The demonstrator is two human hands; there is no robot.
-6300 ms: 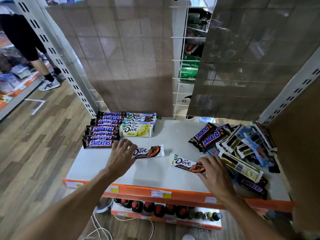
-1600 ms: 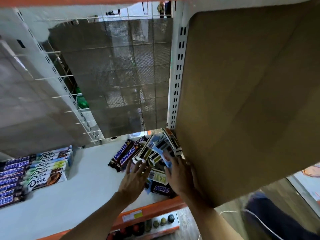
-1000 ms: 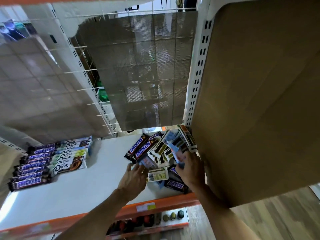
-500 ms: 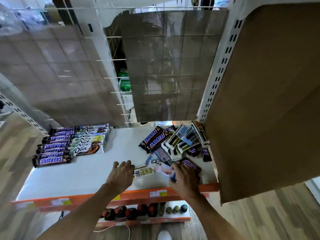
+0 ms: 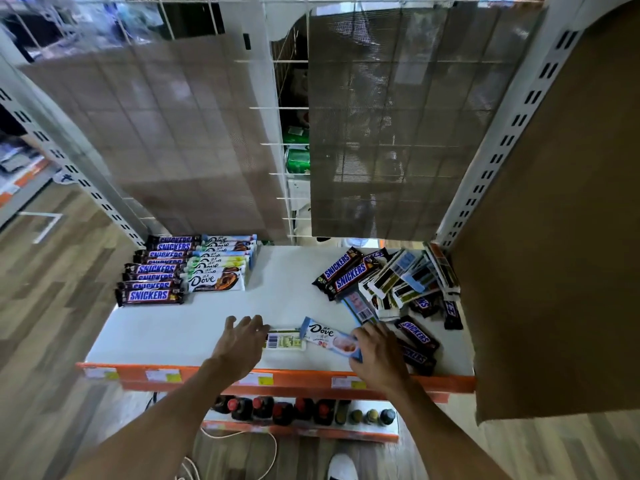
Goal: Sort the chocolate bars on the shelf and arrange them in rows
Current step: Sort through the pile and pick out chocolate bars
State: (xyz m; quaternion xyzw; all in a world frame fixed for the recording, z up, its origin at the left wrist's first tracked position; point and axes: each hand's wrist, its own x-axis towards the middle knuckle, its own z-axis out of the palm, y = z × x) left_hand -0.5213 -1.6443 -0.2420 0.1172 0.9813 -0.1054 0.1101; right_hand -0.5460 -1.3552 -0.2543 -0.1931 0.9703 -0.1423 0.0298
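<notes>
While the right hand (image 5: 379, 358) has its fingers (image 5: 360, 336) curled over the right end of a pink-and-blue Dove bar (image 5: 327, 337) and is gripping it, the left hand (image 5: 239, 344) is open. Its fingers (image 5: 258, 327) are spread, with the tips touching the left end of a pale green bar (image 5: 285, 341) that's lying barcode side up. Those two bars sit end to end near the front edge of the white shelf (image 5: 207, 327), and honestly I can't tell if they overlap.

Just right of the right hand are two dark Snickers bars (image 5: 415, 336), and beyond them at the far right is the loose pile (image 5: 394, 282), Snickers and flipped-over wrappers all jumbled together.

Over at the far left it's tidy: a Snickers row (image 5: 149, 295), with a Dove row (image 5: 214, 280) right beside it, touching.

Behind the shelf hangs a grey mesh panel (image 5: 180, 143), a cardboard sheet (image 5: 554, 237) stands on the right, and a line of bottles (image 5: 294, 410) sits on the shelf below.
</notes>
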